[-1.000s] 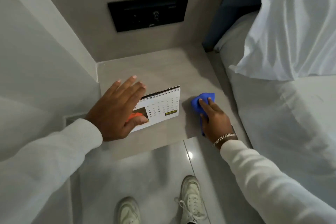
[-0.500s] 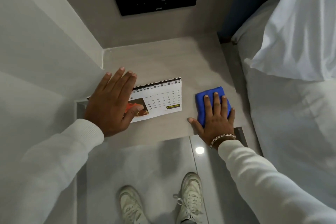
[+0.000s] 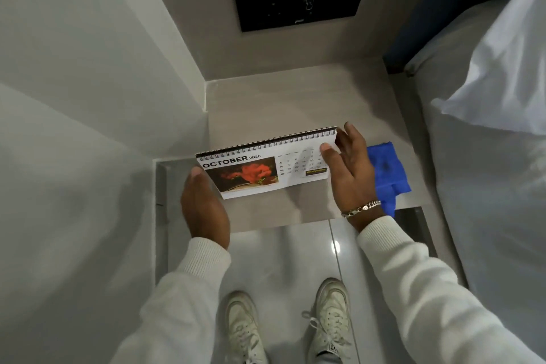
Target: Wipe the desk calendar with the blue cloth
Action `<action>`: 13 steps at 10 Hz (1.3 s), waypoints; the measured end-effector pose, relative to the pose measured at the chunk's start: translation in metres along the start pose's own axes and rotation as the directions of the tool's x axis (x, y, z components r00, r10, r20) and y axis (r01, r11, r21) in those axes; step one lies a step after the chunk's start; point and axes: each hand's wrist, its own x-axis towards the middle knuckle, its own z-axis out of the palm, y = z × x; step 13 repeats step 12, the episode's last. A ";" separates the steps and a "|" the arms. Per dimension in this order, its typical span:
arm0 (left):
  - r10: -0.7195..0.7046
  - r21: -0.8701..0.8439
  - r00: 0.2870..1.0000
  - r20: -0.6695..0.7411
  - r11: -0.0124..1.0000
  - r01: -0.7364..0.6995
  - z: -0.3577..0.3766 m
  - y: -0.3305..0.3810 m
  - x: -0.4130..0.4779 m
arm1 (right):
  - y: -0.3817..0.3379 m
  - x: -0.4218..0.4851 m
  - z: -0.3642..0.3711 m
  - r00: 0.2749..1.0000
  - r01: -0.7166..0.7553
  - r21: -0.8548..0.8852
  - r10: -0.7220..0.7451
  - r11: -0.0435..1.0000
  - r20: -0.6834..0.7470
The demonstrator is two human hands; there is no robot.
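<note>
At the centre of the frame a white, spiral-bound desk calendar (image 3: 266, 165) is held between both hands over the pale wood-grain table (image 3: 295, 97). Its page reads OCTOBER 2026 beside a picture of something red; the date grid at right is too blurred to read. The left hand (image 3: 204, 210) clasps the lower-left corner, thumb on the page — its fingers are hidden behind. The right hand (image 3: 351, 174) grips the right edge, thumb on the front, other fingers loosely spread. The crumpled blue cloth (image 3: 387, 171) lies loose on the table at right, partly hidden behind the right wrist. White sheets of a bed (image 3: 487, 156) are cut off at right.
</note>
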 end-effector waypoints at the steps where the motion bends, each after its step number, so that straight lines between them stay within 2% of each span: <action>1: -0.011 0.042 0.997 0.076 0.999 0.007 0.000 -0.003 0.002 | 0.001 -0.001 0.007 1.000 0.022 -0.025 -0.022 0.999 0.001; 2: -0.024 -0.027 0.987 0.158 0.999 0.029 -0.001 0.000 0.008 | 0.001 0.000 0.009 0.999 0.035 -0.089 -0.037 0.995 -0.026; 4: 0.025 -0.068 0.965 0.260 0.998 -0.008 0.020 0.028 0.043 | -0.032 0.043 0.015 0.996 0.081 -0.069 -0.083 0.994 -0.027; 6: 0.091 0.080 0.961 0.261 0.990 -0.116 0.058 0.067 0.090 | -0.057 0.112 0.031 0.993 0.115 -0.098 -0.114 0.989 0.008; 8: 0.066 0.060 0.937 0.342 0.994 -0.092 0.074 0.075 0.127 | -0.052 0.149 0.042 0.985 0.145 -0.217 -0.121 0.965 0.119; 9: 0.074 0.072 0.926 0.369 0.992 -0.108 0.079 0.071 0.141 | -0.053 0.163 0.046 0.987 0.140 -0.241 -0.117 0.960 0.106; 10: 0.059 0.084 0.922 0.382 0.992 -0.098 0.083 0.071 0.143 | -0.054 0.170 0.048 0.989 0.124 -0.312 -0.090 0.942 0.120; 13: 0.052 0.094 0.944 0.325 0.992 -0.087 0.086 0.072 0.144 | -0.063 0.167 0.050 0.989 0.081 -0.331 -0.034 0.940 0.145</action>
